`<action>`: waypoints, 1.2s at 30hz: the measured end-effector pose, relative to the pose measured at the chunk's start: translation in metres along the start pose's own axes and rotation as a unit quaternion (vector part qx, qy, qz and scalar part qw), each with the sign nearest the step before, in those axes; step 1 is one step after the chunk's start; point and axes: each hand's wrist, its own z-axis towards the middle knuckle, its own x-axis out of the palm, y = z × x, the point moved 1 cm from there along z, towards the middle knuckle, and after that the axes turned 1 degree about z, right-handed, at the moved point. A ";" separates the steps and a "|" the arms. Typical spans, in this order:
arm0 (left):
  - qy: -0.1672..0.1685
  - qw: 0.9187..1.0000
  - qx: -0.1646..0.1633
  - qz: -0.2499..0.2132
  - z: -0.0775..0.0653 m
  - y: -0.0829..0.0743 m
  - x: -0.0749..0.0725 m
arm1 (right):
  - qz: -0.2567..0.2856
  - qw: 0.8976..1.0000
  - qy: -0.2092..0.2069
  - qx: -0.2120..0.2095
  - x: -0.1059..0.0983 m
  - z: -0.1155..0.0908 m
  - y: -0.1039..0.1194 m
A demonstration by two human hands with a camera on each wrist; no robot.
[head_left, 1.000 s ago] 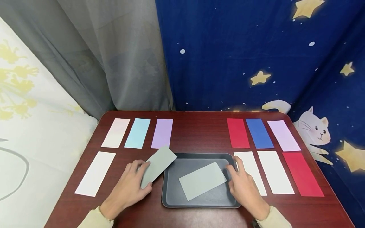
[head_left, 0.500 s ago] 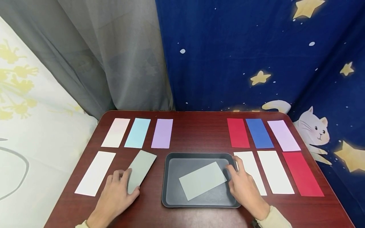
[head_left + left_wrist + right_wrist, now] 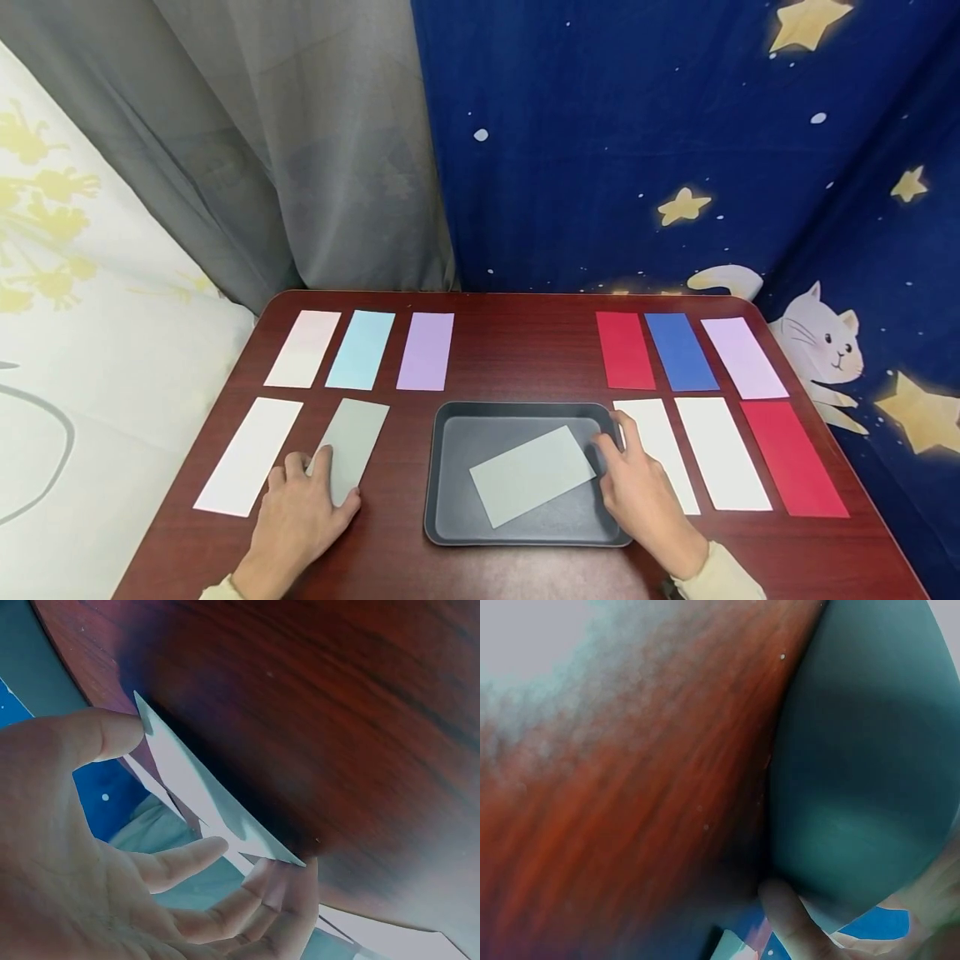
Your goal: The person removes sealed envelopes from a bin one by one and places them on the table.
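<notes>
My left hand (image 3: pixel 296 521) pinches a grey-green rectangular card (image 3: pixel 358 437) by its two long edges, thumb on the right side and fingers on the left. In the left wrist view the card (image 3: pixel 199 787) spans from thumb tip to fingertips, low over the wood. To its right stands a dark grey shallow tray (image 3: pixel 457 442), with another grey-green card (image 3: pixel 532 477) lying slanted inside. My right hand (image 3: pixel 645 500) grips the tray's right rim. From the right wrist, the tray's side (image 3: pixel 862 750) shows with a fingertip (image 3: pixel 784 900) against its lower edge.
A white card (image 3: pixel 249 457) lies left of my left hand. Behind are pale pink (image 3: pixel 303 349), light blue (image 3: pixel 360 350) and purple (image 3: pixel 425 352) cards. Several red, blue, lilac and white cards lie in two rows at right on the reddish-brown table (image 3: pixel 525 342); curtains hang behind.
My left hand has carried its card left from over the tray's left edge, turning it more upright, into line beside the white card. The right hand has stayed at the tray.
</notes>
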 end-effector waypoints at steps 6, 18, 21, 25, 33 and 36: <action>0.020 1.000 -0.016 0.004 0.000 0.005 0.001 | -0.002 1.000 0.001 0.003 -0.001 0.001 0.000; 0.002 1.000 -0.016 0.004 0.001 0.009 0.000 | -0.002 1.000 -0.002 0.003 -0.001 0.002 -0.001; 0.006 1.000 -0.015 0.006 0.004 0.006 -0.001 | -0.002 1.000 -0.004 0.002 0.000 0.001 -0.001; 0.016 1.000 -0.005 0.014 0.010 -0.003 -0.005 | -0.002 1.000 -0.001 0.003 -0.001 0.001 0.000; 0.019 0.998 0.038 0.035 0.023 -0.031 -0.007 | -0.002 1.000 0.003 0.005 -0.002 0.000 0.002; 0.002 0.998 0.060 0.034 0.027 -0.043 -0.008 | -0.002 1.000 0.001 0.005 -0.002 0.000 0.002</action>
